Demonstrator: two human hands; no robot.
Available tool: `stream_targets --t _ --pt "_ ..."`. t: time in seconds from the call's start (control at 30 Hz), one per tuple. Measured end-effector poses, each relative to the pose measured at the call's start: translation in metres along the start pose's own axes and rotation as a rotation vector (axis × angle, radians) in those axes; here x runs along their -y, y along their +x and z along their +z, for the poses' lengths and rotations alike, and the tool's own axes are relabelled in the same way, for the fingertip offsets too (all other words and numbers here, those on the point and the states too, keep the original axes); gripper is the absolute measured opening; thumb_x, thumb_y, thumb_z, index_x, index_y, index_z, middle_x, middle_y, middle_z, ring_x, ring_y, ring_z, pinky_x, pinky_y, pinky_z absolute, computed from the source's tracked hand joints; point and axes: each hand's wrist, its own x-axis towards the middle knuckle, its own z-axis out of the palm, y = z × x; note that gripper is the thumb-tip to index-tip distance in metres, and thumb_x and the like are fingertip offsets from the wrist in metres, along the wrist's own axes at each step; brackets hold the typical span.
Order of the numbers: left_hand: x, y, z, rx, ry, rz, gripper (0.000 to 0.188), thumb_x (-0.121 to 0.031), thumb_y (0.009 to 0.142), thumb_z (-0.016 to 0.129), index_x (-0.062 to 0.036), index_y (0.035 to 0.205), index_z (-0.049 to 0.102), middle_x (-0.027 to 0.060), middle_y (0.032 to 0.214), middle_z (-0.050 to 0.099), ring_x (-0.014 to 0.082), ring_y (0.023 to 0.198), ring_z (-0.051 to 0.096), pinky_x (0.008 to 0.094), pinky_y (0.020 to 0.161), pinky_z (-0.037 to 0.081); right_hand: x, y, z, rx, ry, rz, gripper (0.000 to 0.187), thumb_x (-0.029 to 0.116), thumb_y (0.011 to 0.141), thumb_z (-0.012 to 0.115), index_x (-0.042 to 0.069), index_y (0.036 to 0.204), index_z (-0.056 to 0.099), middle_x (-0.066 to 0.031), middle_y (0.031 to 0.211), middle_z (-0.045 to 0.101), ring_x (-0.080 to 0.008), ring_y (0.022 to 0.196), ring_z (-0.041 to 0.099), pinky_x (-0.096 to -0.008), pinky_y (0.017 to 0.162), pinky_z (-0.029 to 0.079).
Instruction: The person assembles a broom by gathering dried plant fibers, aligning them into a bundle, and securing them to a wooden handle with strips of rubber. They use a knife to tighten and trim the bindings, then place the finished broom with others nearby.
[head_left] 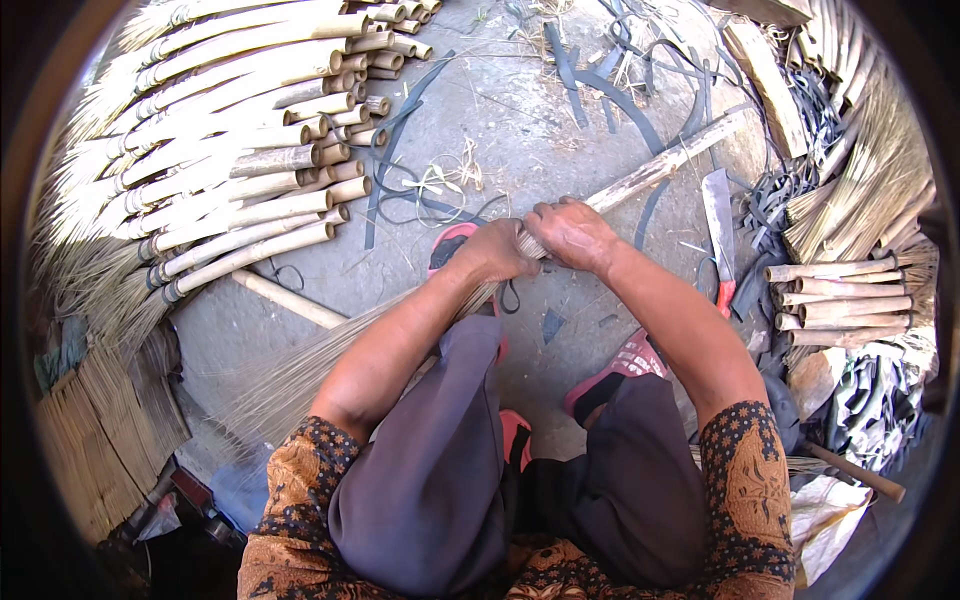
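My left hand (500, 250) is closed around a bundle of thin, stiff broom bristles (300, 368), whose loose ends fan out to the lower left under my left forearm. Right beside it, my right hand (572, 233) grips the tight upper end of the same bundle, fingers curled over it. From behind my right hand a pale, rough wooden stick (670, 160) slants toward the upper right; I cannot tell whether it joins the bundle or lies on the ground. A short dark strip (510, 297) hangs below the hands.
Finished-looking bamboo-handled brooms (250, 165) are piled at the left. On the right lie a machete (718, 220) with a red handle, a small stack of bamboo pieces (850, 305) and loose bristles (850, 190). Black rubber strips (625, 100) litter the concrete floor (510, 120).
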Motion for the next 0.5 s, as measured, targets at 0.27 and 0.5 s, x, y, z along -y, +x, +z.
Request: stream_targets --t 0.27,0.5 --pt "0.005 0.013 -0.011 0.257 -0.025 -0.127 0.058 -0.034 0.067 0.084 0.007 0.107 0.075 0.0256 0.103 0.077 0.0348 0.093 0.074 0.0412 0.087 0.057 -0.003 -0.001 0.001 0.034 -0.004 -0.021 0.026 0.013 0.082 0.072 0.005 0.105 0.062 -0.0156 0.1 0.07 -0.0351 0.095 0.074 -0.0478 0.093 0.055" --pt "-0.018 -0.014 0.006 0.011 0.353 -0.192 0.059 -0.033 0.078 0.081 0.0049 0.122 0.066 0.0279 0.11 0.075 0.0391 0.106 0.075 0.0455 0.093 0.059 -0.003 -0.001 0.004 0.007 -0.033 -0.026 0.022 0.01 0.084 0.069 0.006 0.105 0.063 -0.016 0.1 0.071 -0.035 0.094 0.075 -0.0476 0.091 0.056"
